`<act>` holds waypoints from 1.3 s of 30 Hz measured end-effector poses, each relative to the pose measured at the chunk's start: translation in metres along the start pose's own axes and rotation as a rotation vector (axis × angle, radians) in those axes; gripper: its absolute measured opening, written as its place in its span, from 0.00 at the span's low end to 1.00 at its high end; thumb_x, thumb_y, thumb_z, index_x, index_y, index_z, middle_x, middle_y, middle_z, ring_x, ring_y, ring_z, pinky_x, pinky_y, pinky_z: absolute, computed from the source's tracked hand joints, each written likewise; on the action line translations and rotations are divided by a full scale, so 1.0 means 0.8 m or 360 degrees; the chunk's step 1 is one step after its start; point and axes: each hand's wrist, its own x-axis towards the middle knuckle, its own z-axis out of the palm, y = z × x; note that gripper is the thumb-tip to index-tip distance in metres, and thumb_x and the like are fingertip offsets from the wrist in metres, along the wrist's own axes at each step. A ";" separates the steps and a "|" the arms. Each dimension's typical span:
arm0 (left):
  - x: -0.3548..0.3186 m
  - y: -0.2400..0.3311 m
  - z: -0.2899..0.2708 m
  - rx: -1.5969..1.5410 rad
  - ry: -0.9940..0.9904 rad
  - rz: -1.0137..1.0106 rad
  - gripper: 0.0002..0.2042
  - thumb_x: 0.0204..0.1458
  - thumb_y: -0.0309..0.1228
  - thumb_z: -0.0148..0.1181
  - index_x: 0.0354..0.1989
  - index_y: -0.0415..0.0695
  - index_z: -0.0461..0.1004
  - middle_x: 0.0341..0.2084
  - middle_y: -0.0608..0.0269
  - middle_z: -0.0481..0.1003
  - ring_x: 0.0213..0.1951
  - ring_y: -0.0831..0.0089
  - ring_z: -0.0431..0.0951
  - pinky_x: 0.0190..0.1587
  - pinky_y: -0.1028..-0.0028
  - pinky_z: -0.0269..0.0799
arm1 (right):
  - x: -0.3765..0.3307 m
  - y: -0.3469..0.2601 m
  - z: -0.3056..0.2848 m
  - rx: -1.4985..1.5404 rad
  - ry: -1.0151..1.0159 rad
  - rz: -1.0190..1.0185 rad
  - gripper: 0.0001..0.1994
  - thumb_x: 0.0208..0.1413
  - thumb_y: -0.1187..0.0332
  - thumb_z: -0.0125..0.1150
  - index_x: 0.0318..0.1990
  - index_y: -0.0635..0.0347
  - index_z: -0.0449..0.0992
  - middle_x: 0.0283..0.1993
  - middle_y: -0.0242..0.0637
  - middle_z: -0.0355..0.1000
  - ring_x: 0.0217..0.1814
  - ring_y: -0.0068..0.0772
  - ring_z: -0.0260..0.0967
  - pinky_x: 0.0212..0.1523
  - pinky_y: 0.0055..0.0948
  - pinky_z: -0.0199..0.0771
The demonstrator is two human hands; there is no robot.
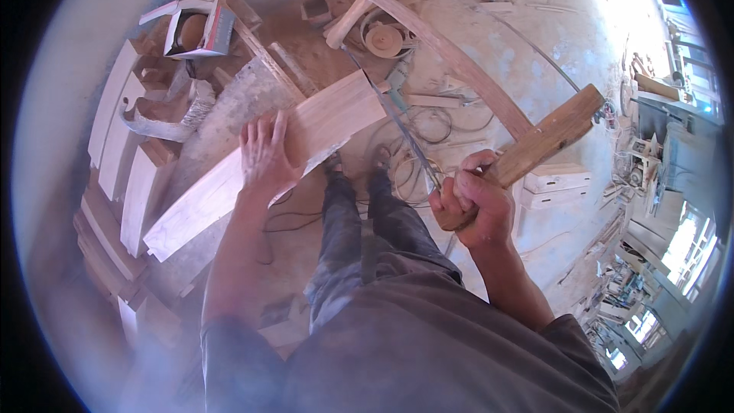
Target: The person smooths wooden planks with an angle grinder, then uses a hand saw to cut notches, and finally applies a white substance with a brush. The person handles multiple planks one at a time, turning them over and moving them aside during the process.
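Observation:
A long, pale wooden board (336, 111) lies slantwise in front of me, its right end raised toward the far side. My left hand (267, 157) bears down on its middle, fingers slightly apart and reaching over the far edge. My right hand (483, 203) is a closed fist around the near end of a wooden frame saw (459, 63), at the foot of its thick end piece (554, 130). The saw's narrow blade (409, 136) runs away from my fist past the board's right end. Whether its teeth touch the wood I cannot tell.
Several cut wooden blocks (141, 191) stand at the left beside an open cardboard box (222, 27). On the dusty floor lie cables (432, 124), wood scraps and a round coil (384, 40). A pale box-like piece (556, 183) sits right of my fist.

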 end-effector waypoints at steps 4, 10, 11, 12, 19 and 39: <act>0.009 -0.002 0.009 0.0012 0.0031 0.0025 0.47 0.36 0.41 0.74 0.70 0.43 0.62 0.55 0.50 0.69 0.58 0.50 0.68 0.66 0.52 0.60 | -0.028 0.003 0.000 -0.0089 -0.0052 -0.0037 0.09 0.60 0.78 0.52 0.41 0.47 0.66 0.20 0.27 0.52 0.20 0.26 0.53 0.34 0.40 0.63; 0.006 -0.001 0.009 -0.0024 -0.0007 -0.0021 0.46 0.37 0.42 0.73 0.70 0.43 0.62 0.55 0.50 0.68 0.59 0.50 0.67 0.66 0.52 0.60 | -0.084 -0.019 0.020 -0.0346 -0.0034 -0.0090 0.07 0.61 0.77 0.51 0.40 0.50 0.65 0.19 0.27 0.49 0.19 0.24 0.51 0.33 0.39 0.63; 0.006 -0.002 0.011 -0.0031 0.0007 -0.0015 0.46 0.37 0.42 0.73 0.70 0.44 0.62 0.55 0.50 0.68 0.59 0.50 0.67 0.66 0.52 0.60 | -0.072 -0.015 0.017 -0.0237 -0.0014 -0.0044 0.07 0.61 0.77 0.51 0.40 0.50 0.65 0.19 0.26 0.49 0.19 0.24 0.51 0.33 0.39 0.64; 0.000 -0.004 0.002 0.0024 -0.0001 -0.0038 0.46 0.37 0.42 0.73 0.70 0.44 0.62 0.56 0.51 0.68 0.59 0.51 0.67 0.66 0.52 0.59 | -0.044 -0.004 0.003 -0.0090 -0.0034 0.0009 0.08 0.61 0.77 0.52 0.41 0.50 0.65 0.19 0.26 0.49 0.19 0.24 0.51 0.33 0.39 0.64; 0.011 -0.002 0.012 -0.0043 -0.0072 -0.0034 0.49 0.35 0.44 0.76 0.71 0.47 0.61 0.55 0.53 0.68 0.59 0.50 0.67 0.67 0.47 0.58 | 0.073 0.023 0.022 -0.0062 0.0118 0.0026 0.11 0.60 0.77 0.54 0.45 0.47 0.64 0.20 0.26 0.51 0.19 0.25 0.51 0.33 0.39 0.64; 0.000 -0.003 0.007 -0.0034 -0.0132 -0.0099 0.50 0.33 0.43 0.76 0.71 0.49 0.61 0.57 0.53 0.67 0.60 0.51 0.66 0.67 0.49 0.59 | -0.012 -0.026 0.099 -0.0175 0.0128 0.0063 0.06 0.66 0.72 0.53 0.46 0.48 0.67 0.20 0.23 0.49 0.20 0.22 0.48 0.33 0.39 0.63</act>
